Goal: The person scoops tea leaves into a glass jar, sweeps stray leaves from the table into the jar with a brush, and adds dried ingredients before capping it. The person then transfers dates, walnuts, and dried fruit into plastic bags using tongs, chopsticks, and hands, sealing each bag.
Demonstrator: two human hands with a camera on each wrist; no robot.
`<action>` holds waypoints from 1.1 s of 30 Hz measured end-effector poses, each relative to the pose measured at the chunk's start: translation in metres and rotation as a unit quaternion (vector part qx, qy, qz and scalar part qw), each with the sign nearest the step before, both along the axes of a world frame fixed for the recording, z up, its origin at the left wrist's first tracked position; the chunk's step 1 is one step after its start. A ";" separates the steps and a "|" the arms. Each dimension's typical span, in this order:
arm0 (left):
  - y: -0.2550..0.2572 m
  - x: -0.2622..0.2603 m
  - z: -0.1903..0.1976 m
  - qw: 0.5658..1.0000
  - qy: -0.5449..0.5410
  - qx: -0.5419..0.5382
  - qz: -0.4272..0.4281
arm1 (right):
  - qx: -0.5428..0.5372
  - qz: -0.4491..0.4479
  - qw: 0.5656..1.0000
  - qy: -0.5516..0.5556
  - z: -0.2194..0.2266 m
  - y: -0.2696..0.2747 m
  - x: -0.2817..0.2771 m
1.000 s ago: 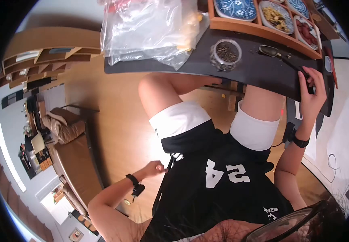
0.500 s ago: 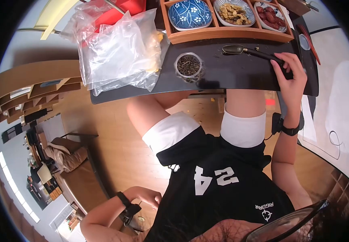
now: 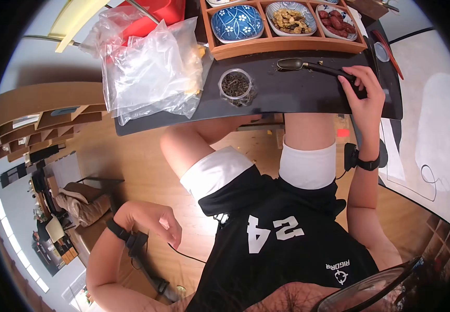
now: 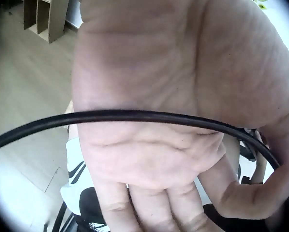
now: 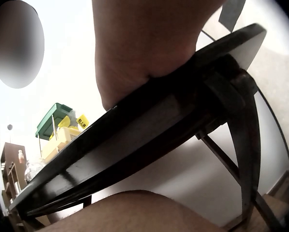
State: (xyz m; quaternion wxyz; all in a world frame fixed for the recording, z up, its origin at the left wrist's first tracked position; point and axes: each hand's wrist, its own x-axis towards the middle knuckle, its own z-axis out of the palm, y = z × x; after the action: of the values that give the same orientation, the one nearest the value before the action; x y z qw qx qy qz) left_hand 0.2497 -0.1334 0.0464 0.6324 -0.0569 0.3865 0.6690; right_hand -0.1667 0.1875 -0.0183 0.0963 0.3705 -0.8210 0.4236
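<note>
A dark scoop point(image 3: 290, 64) lies on the black table point(image 3: 282, 99) in the head view. My right hand point(image 3: 366, 93) is at its handle's far end, thumb and fingertips round it. In the right wrist view, the right hand point(image 5: 144, 53) rests at the table's edge, its fingers hidden. Away from the table, my left hand point(image 3: 155, 221) hangs left of the torso, fingers loosely bent. The left wrist view shows the left palm point(image 4: 149, 121) with a black cable point(image 4: 134, 115) crossing in front; nothing is seen gripped.
A clear jar point(image 3: 236, 86) of dark dried leaves stands left of the scoop. Clear plastic bags point(image 3: 149, 78) lie at the table's left, by a red container point(image 3: 162, 11). Behind the scoop, a wooden tray point(image 3: 287, 47) holds several patterned dishes. A red-handled item point(image 3: 389, 54) is at the right.
The left hand has swung forward and outward, away from the torso. My right hand stays at the scoop's handle. The head view has shifted, showing more of the tray and bags.
</note>
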 end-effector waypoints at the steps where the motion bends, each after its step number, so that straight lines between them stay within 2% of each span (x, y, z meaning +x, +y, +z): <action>1: -0.001 -0.002 0.001 1.000 0.002 0.000 -0.002 | 0.000 -0.002 1.000 0.002 0.000 0.000 0.000; 4: -0.004 -0.007 0.004 0.999 -0.009 -0.031 -0.027 | 0.001 -0.004 1.000 0.004 0.000 0.000 -0.001; 6: -0.008 -0.006 0.011 0.999 0.024 -0.025 0.042 | -0.001 0.000 1.000 0.002 -0.001 0.001 -0.001; 9: -0.003 -0.014 0.032 0.998 0.032 -0.024 0.044 | 0.006 -0.004 1.000 -0.002 0.000 0.001 -0.001; 14: 0.050 0.028 0.028 0.998 0.046 0.051 0.001 | 0.007 -0.005 1.000 0.004 0.001 0.000 0.000; 16: 0.075 0.051 0.019 0.989 -0.029 0.128 -0.068 | 0.008 -0.006 1.000 0.004 0.002 -0.001 0.000; 17: 0.076 0.052 0.023 0.989 -0.030 0.127 -0.066 | 0.011 -0.008 1.000 0.006 0.002 -0.001 0.001; 19: 0.076 0.052 0.040 0.988 -0.004 0.153 -0.001 | 0.014 -0.007 1.000 0.006 0.001 -0.001 0.001; 23: 0.036 0.039 0.074 0.997 0.013 0.069 0.044 | 0.014 -0.007 1.000 0.014 0.003 -0.002 0.002; 25: 0.027 0.020 0.095 0.997 -0.022 0.037 0.063 | 0.012 -0.007 1.000 0.019 0.002 -0.001 0.002; 27: 0.018 0.012 0.102 0.995 -0.029 -0.062 0.066 | -0.004 0.001 1.000 0.005 0.000 0.000 0.001; 29: 0.015 0.012 0.090 0.996 -0.017 -0.066 0.056 | -0.003 0.000 1.000 0.003 0.000 0.000 0.001; 32: 0.016 0.025 0.052 0.964 0.052 -0.256 -0.054 | -0.006 -0.001 1.000 -0.001 0.001 -0.001 0.002; 33: 0.019 0.030 0.037 0.963 0.055 -0.258 -0.055 | -0.007 0.001 1.000 -0.008 0.002 0.000 0.002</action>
State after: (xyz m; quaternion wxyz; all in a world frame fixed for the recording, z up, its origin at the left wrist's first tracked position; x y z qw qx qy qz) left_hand 0.2794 -0.1147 0.0831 0.6097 -0.1600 0.5831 0.5125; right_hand -0.1642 0.1871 -0.0167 0.0921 0.3671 -0.8187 0.4319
